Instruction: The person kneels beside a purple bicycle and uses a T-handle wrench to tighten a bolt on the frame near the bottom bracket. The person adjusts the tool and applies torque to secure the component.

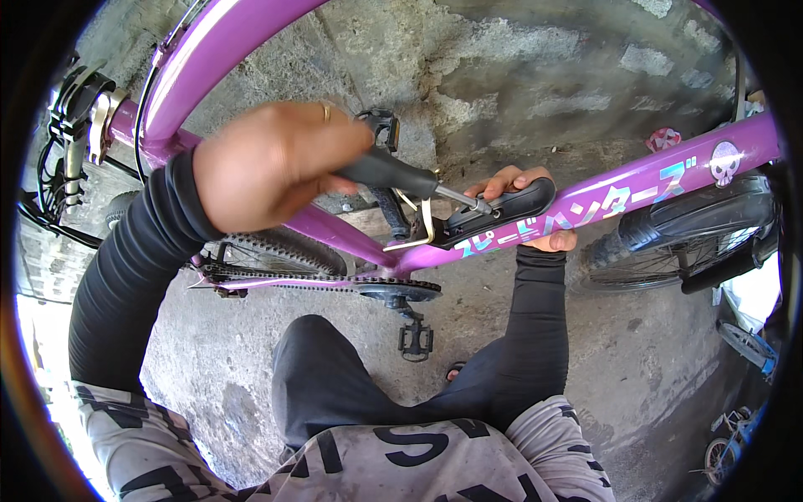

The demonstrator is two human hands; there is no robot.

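Observation:
A purple bicycle frame spans the view, its down tube (602, 201) slanting up to the right. On this tube lies a bottle cage (529, 203) with a black rounded end and bent pale-gold metal parts. My left hand (280, 155), smeared by motion, is closed round the black handle of a screwdriver (393, 174). The screwdriver's metal shaft slopes down to the right, with its tip at the cage. From behind the tube, my right hand (506, 181) wraps round it, fingertips against the cage's far side and part of the hand below.
Under the frame are a chainring (397, 289) and a pedal (416, 341) near my knees. The front wheel (669, 251) stands at right, the rear wheel (284, 253) at left. A rough concrete wall (535, 67) rises behind. Small blue bicycles (732, 443) stand at lower right.

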